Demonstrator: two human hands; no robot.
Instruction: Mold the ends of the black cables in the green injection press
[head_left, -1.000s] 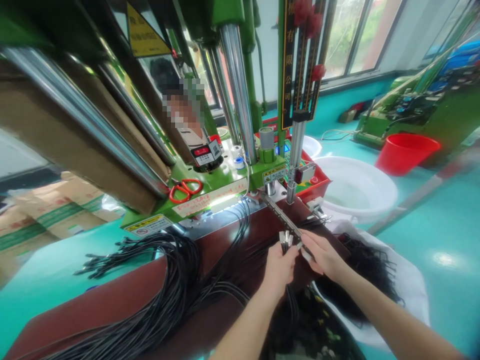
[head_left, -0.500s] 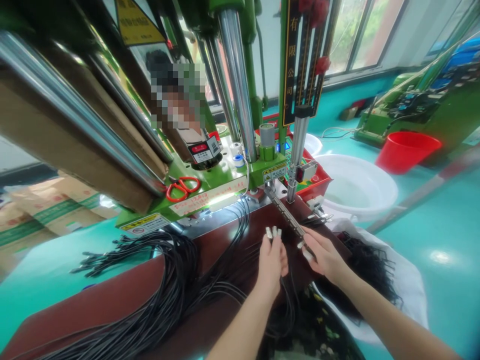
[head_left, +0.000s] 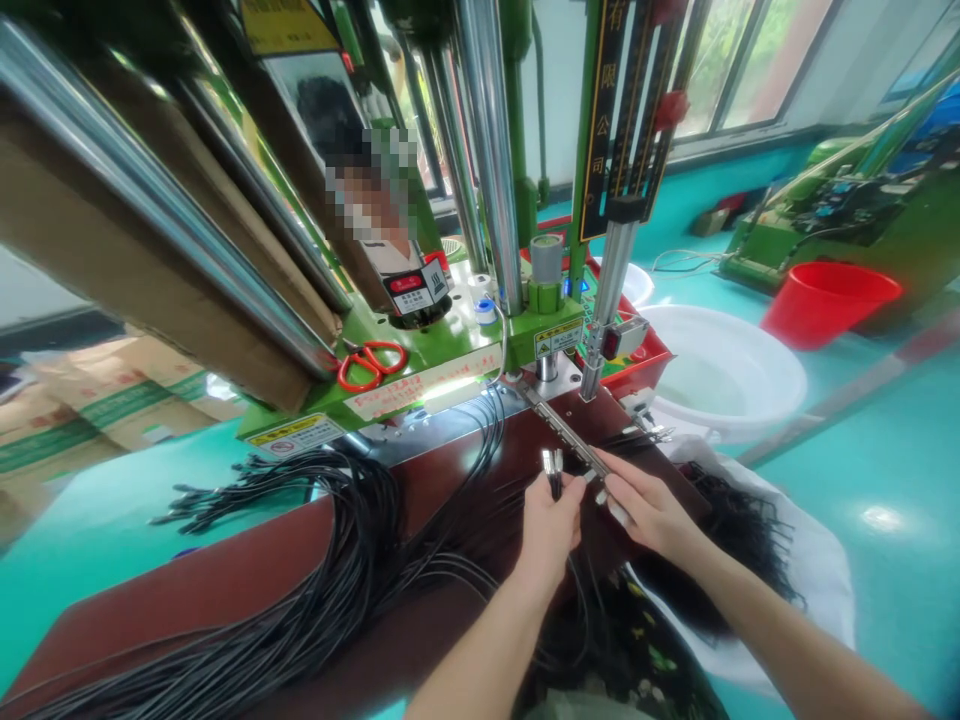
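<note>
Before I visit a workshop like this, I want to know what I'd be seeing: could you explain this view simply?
The camera is worn on the person's head, looking forward and down, so the two bare hands at the bottom are the wearer's own. The left hand holds several metal-tipped cable ends. The right hand grips the near end of a slim metal bar.

In front stands a green machine with shiny steel columns; red-handled scissors lie on its ledge. Long black cables spread across the reddish-brown surface. Beyond, on the right, are a white tub and a red bucket.
</note>
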